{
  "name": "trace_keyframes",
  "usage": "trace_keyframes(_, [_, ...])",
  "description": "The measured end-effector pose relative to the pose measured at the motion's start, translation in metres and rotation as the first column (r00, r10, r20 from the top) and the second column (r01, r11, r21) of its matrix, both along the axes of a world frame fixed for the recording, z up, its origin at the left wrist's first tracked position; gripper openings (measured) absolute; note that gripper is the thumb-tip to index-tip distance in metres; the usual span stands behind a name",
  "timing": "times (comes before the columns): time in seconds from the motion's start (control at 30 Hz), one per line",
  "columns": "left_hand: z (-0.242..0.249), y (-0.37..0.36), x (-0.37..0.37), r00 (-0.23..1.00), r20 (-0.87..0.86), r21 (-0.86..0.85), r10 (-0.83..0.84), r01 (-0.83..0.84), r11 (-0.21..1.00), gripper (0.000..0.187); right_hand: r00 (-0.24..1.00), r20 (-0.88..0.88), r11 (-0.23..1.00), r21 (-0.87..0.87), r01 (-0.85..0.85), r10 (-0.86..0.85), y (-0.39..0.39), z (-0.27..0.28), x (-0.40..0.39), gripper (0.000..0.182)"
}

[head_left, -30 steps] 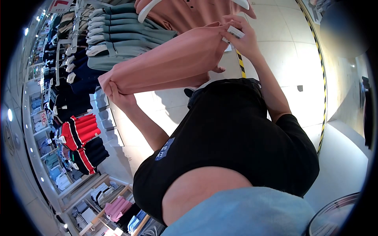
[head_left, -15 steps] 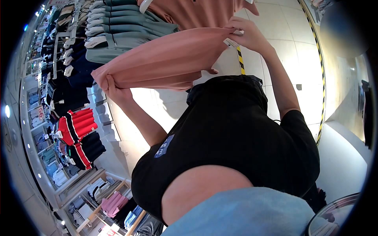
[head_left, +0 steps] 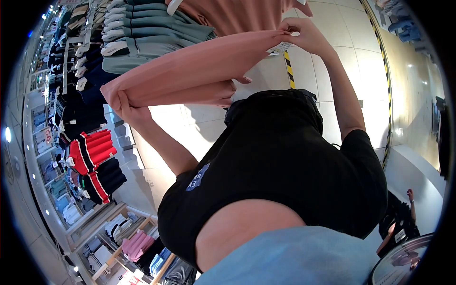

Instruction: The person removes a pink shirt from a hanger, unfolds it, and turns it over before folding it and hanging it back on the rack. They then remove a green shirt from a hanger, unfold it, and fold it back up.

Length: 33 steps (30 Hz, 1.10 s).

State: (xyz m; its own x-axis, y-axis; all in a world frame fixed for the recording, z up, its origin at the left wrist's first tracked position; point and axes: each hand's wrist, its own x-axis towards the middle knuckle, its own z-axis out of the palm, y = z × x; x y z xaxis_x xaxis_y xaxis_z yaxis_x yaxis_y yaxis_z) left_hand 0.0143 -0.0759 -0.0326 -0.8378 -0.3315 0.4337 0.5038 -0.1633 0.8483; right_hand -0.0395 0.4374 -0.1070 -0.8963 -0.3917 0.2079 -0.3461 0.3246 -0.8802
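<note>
A salmon-pink garment (head_left: 190, 71), likely a shirt, is stretched out in the air between my two hands. My left hand (head_left: 132, 111) is closed on its lower left corner, with the fingers partly behind the cloth. At the far right end, my right hand (head_left: 306, 35) pinches the edge between thumb and fingers. A white tag (head_left: 280, 48) with print dangles just under that pinch. The lower edge hangs loose in folds over the floor. Behind it, another pink garment (head_left: 237, 16) hangs at the top of the view.
Grey-green shirts (head_left: 147, 35) hang in a row at upper left, beside dark navy ones (head_left: 92, 85). Lower left are red striped shirts (head_left: 97, 149) and shelves of folded clothes (head_left: 137, 244). Yellow-black tape (head_left: 289, 69) marks the tiled floor. A person in dark clothes (head_left: 401, 216) shows at lower right.
My left hand has shifted slightly left, and my right hand slightly up and right, drawing the pink garment out a little more. The person at lower right shows more fully.
</note>
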Motion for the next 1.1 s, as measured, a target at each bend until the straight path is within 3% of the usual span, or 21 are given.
trace_keyframes(0.1, [0.006,0.009,0.000,0.999,0.042,0.015,-0.007,0.007,1.000,0.028,0.997,-0.052,0.997,0.044,0.062,-0.060,0.008,0.001,-0.001,0.007])
trace_keyframes(0.27, [0.002,0.012,-0.009,0.996,0.073,-0.018,0.060,-0.059,0.998,0.022,0.970,-0.039,0.967,-0.100,0.234,-0.239,0.021,0.006,-0.009,0.009])
trace_keyframes(0.33, [-0.005,0.002,-0.014,0.999,-0.027,-0.043,-0.029,0.028,0.999,0.018,0.954,-0.012,0.951,-0.084,0.298,-0.300,0.037,0.003,-0.014,0.010])
trace_keyframes(0.37, [0.007,0.016,-0.012,0.995,-0.042,-0.065,-0.088,0.085,0.994,0.030,0.945,-0.012,0.940,-0.109,0.324,-0.327,0.042,0.002,-0.015,0.010])
trace_keyframes(0.5, [0.000,0.020,-0.022,0.986,0.047,-0.389,0.157,-0.127,0.913,0.019,0.892,-0.041,0.875,-0.217,0.432,-0.451,0.052,0.010,-0.016,0.012])
trace_keyframes(0.57, [0.006,0.028,-0.023,0.984,0.098,-0.474,0.151,-0.087,0.876,0.019,0.861,-0.081,0.842,-0.273,0.465,-0.502,0.060,0.011,-0.019,0.012])
trace_keyframes(0.73, [0.008,0.031,-0.032,0.969,0.236,-0.520,0.067,0.068,0.851,0.021,0.855,-0.109,0.846,-0.252,0.469,-0.506,0.081,0.027,-0.024,0.013])
trace_keyframes(0.83, [0.003,0.026,-0.043,0.968,0.249,-0.542,0.044,0.101,0.835,0.020,0.873,-0.173,0.881,-0.227,0.415,-0.456,0.093,0.034,-0.030,0.015])
trace_keyframes(0.93, [0.001,0.016,-0.051,0.973,0.224,-0.612,0.062,0.091,0.786,0.019,0.844,-0.263,0.881,-0.062,0.469,-0.468,0.102,0.052,-0.033,0.015])
trace_keyframes(1.1, [0.022,0.019,-0.056,0.972,0.231,-0.613,0.048,0.107,0.782,0.012,0.865,-0.285,0.906,-0.029,0.423,-0.413,0.111,0.086,-0.036,0.013])
